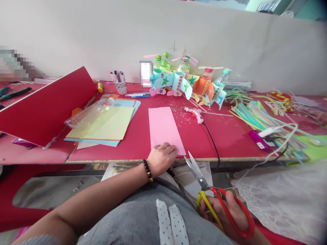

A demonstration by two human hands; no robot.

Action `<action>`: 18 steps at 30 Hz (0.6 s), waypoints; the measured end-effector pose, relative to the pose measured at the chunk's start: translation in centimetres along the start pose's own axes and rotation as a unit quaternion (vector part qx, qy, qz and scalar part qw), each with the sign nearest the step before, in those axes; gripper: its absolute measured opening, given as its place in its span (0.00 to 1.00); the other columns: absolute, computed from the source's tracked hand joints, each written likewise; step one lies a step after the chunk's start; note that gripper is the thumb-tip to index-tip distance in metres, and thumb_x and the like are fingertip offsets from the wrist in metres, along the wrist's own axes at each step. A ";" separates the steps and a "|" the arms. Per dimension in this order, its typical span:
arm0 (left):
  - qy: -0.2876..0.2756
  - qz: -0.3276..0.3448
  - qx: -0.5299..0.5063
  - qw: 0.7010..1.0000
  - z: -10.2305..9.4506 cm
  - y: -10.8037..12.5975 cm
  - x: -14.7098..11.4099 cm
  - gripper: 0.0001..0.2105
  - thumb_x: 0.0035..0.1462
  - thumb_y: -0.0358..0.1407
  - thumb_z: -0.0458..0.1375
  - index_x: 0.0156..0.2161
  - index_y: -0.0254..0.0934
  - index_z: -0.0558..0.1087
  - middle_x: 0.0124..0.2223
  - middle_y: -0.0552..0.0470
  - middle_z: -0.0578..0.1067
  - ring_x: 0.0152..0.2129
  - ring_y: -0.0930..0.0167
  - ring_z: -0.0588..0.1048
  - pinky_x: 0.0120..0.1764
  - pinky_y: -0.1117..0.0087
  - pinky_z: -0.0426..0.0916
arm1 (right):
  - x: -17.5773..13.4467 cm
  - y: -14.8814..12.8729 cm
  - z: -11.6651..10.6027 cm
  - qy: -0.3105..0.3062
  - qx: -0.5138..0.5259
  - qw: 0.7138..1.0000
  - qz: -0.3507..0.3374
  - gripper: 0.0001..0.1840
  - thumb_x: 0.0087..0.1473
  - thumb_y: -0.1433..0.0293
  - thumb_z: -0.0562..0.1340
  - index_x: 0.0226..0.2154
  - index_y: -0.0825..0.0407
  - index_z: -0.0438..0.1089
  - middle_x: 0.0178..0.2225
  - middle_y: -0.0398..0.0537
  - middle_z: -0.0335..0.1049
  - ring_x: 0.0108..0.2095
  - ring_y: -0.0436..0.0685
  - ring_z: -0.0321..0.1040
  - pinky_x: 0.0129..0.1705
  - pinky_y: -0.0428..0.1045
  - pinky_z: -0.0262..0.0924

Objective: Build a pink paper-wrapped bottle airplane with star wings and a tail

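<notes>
A strip of pink paper [165,126] lies on the red table, its near end at the front edge. My left hand [163,156] rests on that near end with its fingers curled over the paper's edge. Low on the right, my right hand [230,211] grips a pair of scissors [203,182] with red and yellow handles. The blades are apart and point up toward the paper's near right corner, close to it. Some fingers of the right hand are hidden behind the handles.
A pink glue gun [195,114] with a black cord lies right of the paper. Yellow and blue sheets [102,124] are stacked left, under a clear plastic bottle [89,114]. Decorated bottle planes [184,80] stand behind. Coloured strips [255,119] and a purple power strip [262,140] are at right.
</notes>
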State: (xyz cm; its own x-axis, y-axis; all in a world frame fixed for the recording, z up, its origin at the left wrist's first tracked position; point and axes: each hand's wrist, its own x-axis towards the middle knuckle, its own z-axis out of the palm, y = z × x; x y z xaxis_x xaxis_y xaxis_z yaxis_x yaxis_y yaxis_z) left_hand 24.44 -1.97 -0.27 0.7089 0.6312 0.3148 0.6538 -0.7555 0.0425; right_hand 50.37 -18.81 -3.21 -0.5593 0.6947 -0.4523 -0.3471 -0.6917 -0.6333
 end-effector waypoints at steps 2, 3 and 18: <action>0.001 0.002 0.002 1.000 0.1 0.0 0.0 0.09 0.66 0.35 0.50 0.48 0.39 0.71 0.48 0.51 0.76 0.43 0.66 0.71 0.34 0.64 0.67 | 0.1 -0.3 0.0 0.000 0.033 0.999 -0.001 0.52 0.49 0.32 0.34 0.36 0.58 0.71 0.31 0.54 0.66 0.24 0.51 0.59 0.25 0.48 0.58; 0.001 0.003 0.003 1.000 0.1 0.0 0.0 0.09 0.66 0.35 0.50 0.48 0.39 0.71 0.48 0.50 0.76 0.43 0.66 0.71 0.35 0.64 0.67 | 0.2 -0.4 0.0 -0.002 0.045 0.999 -0.002 0.53 0.48 0.32 0.35 0.36 0.59 0.71 0.31 0.55 0.66 0.24 0.51 0.58 0.25 0.47 0.58; -0.042 -0.008 -0.005 0.999 0.5 0.6 0.0 0.26 0.65 0.47 0.51 0.63 0.37 0.61 0.63 0.45 0.62 0.61 0.57 0.58 0.62 0.53 0.52 | 3.2 0.2 2.2 -0.083 0.179 0.979 -0.055 0.57 0.46 0.30 0.36 0.37 0.64 0.72 0.29 0.55 0.66 0.17 0.46 0.55 0.17 0.43 0.47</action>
State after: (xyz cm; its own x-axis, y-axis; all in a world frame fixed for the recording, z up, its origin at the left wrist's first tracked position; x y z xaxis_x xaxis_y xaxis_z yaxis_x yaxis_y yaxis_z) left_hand 24.94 -2.38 -0.69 0.7189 0.6547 0.2336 0.6620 -0.7473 0.0572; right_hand 46.85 -17.15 -3.43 -0.6084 0.7473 -0.2673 -0.6363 -0.6606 -0.3984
